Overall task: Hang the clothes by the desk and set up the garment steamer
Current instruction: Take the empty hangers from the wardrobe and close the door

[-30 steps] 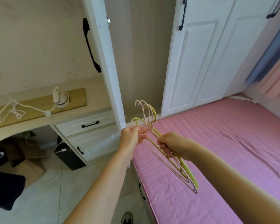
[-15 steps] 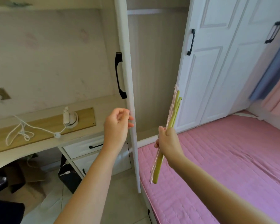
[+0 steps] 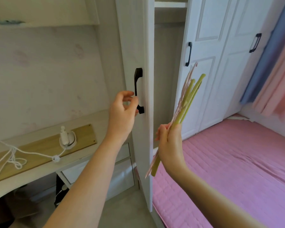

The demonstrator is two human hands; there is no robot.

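My right hand (image 3: pixel 170 145) grips a bunch of thin hangers (image 3: pixel 186 102), yellow-green and pale pink, held upright and edge-on in front of the open wardrobe. My left hand (image 3: pixel 122 112) is at the black handle (image 3: pixel 137 79) of the open white wardrobe door (image 3: pixel 148 129), its fingers curled round the handle's lower part. The inside of the wardrobe (image 3: pixel 166 71) shows bare beige walls and a shelf at the top. No clothes or steamer are in view.
A pale desk (image 3: pixel 39 165) at the left carries a white coiled cable (image 3: pixel 10 160) and a small white device in a holder (image 3: pixel 66 137), with drawers below. A pink quilted bed (image 3: pixel 229 170) fills the right. Blue and pink curtains (image 3: pixel 270 71) hang at far right.
My left hand let go of the hangers and rose to the door handle. My right hand turned the hangers upright and lifted them. My view tilted up.
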